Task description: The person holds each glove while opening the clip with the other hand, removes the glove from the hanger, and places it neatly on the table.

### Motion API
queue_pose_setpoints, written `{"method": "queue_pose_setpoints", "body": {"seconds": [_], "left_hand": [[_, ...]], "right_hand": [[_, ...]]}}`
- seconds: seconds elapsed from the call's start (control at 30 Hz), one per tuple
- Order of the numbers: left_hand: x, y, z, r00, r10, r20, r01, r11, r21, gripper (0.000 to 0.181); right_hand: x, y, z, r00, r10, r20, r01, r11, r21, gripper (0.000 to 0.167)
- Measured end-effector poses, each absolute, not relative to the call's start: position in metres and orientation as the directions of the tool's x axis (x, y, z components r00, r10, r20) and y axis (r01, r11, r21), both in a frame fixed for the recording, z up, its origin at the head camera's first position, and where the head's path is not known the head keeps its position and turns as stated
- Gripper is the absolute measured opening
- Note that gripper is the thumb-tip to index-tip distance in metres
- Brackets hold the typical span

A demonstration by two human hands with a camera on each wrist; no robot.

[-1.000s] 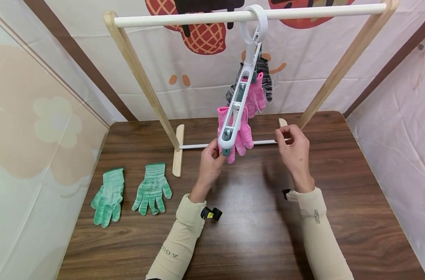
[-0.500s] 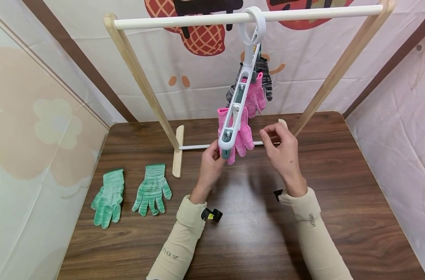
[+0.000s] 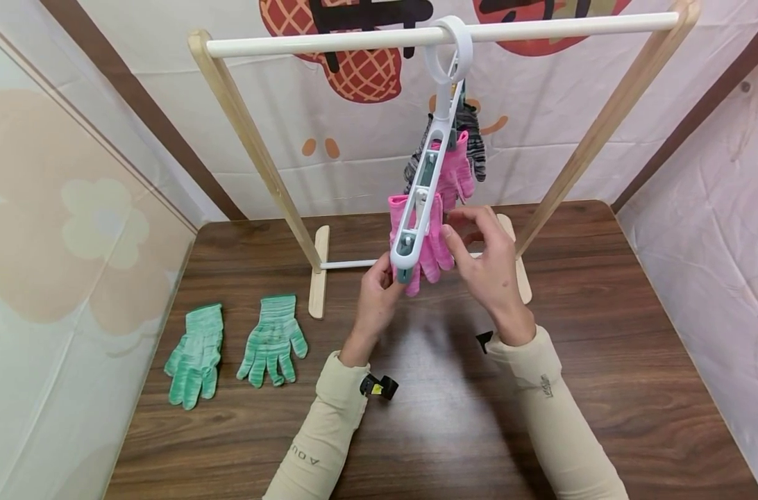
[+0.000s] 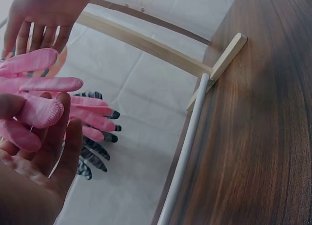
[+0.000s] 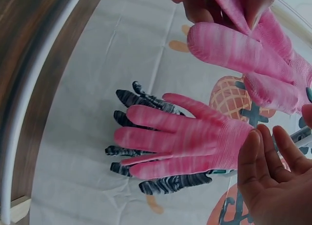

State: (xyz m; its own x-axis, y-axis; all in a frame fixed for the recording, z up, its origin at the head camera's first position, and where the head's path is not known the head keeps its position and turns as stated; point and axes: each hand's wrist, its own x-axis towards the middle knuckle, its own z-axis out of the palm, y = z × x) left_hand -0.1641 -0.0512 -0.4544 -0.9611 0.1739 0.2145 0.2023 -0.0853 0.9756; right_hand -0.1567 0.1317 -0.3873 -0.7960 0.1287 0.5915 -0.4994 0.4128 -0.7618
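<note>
A white hanger hangs from the rack's bar, with a pink glove at its near end. My left hand pinches this glove between thumb and fingers; in the left wrist view, my left hand has its thumb over a pink finger. Beside the glove's right edge is my right hand, fingers bent loosely, holding nothing. Farther back hang a second pink glove and dark striped gloves. The right wrist view has my right hand near the cuff of the rear pink glove.
Two green gloves lie flat on the brown table at the left. The rack's wooden legs and white top bar stand around the hanger, with a low crossbar behind the hands.
My right hand has moved left, from near the rack's right leg to the near pink glove's right side. My left hand keeps its pinch with little movement.
</note>
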Motion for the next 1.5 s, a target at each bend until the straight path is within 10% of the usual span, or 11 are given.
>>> {"method": "queue_pose_setpoints", "body": {"seconds": [0.93,1.17,1.5], "left_hand": [[-0.159,-0.052,-0.458,-0.947,0.207,0.244,0.216,-0.149,0.965,0.040],[-0.160,-0.052,-0.462,-0.937,0.222,0.269,0.236,-0.163,0.958,0.091],[-0.157,-0.052,-0.461,-0.930,0.241,0.279,0.245,-0.163,0.956,0.094]], "right_hand": [[-0.180,0.113,-0.356,-0.854,-0.056,0.517,-0.519,0.024,-0.854,0.037],[-0.180,0.112,-0.350,-0.863,-0.058,0.502,-0.500,-0.041,-0.865,0.043],[-0.180,0.114,-0.345,-0.858,-0.014,0.514,-0.512,-0.080,-0.856,0.041]]}}
